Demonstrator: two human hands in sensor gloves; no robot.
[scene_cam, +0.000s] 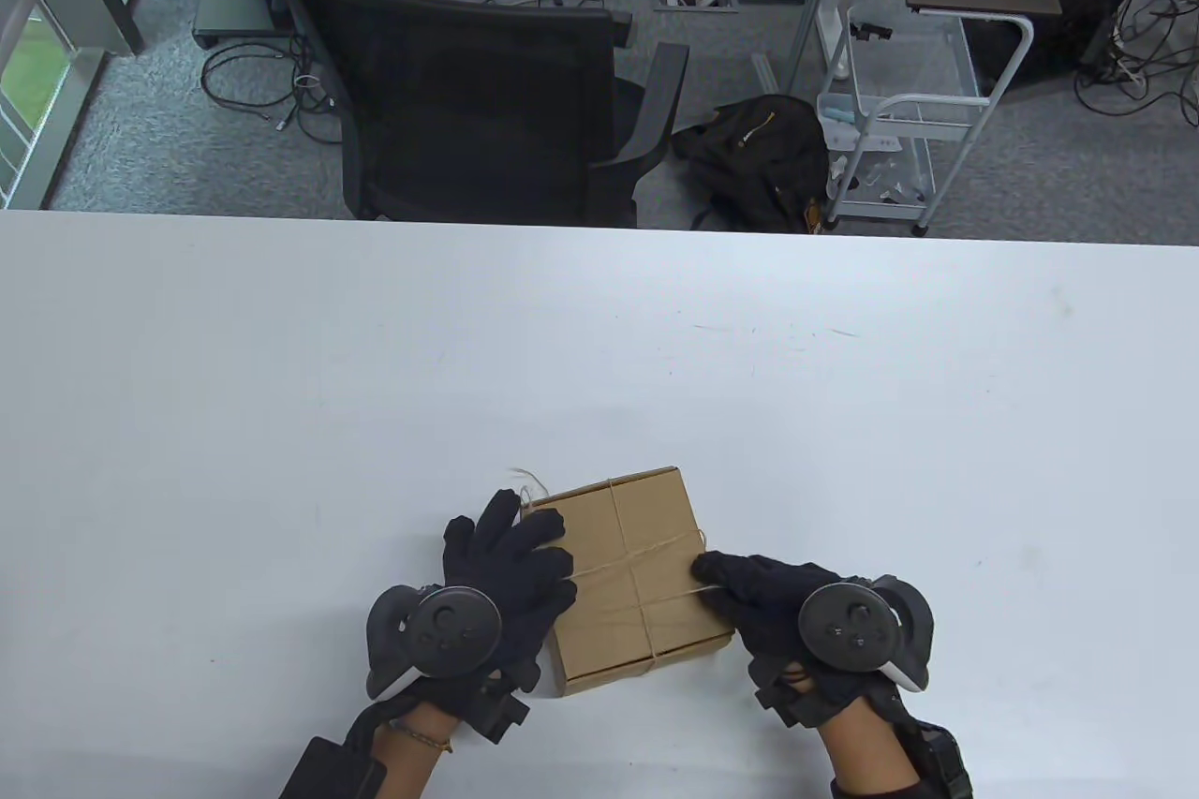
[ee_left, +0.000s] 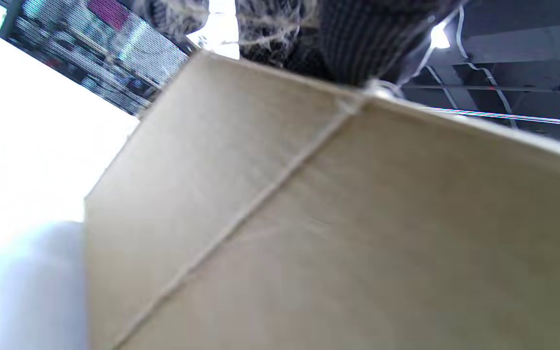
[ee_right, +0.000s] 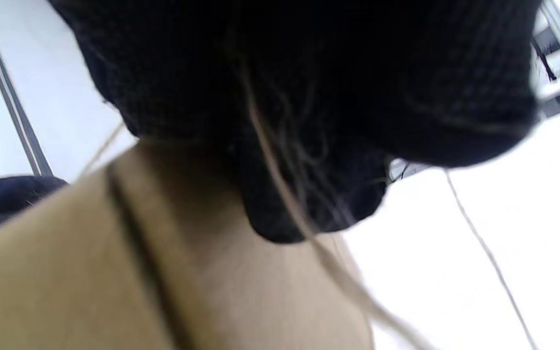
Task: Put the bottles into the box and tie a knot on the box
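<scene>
Box (scene_cam: 628, 579) sits closed on the white surface (scene_cam: 281, 424), crossed by twine (scene_cam: 656, 548) (bottles unseen). Left hand (scene_cam: 510, 579) rests flat-fingered on its left edge; right hand (scene_cam: 763, 602) pinches the twine at its right edge.

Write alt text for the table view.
A closed cardboard box, crossed with twine, sits near the front edge of a white table. The gloved left hand rests on its left side; the right hand pinches twine at its right edge.
</scene>
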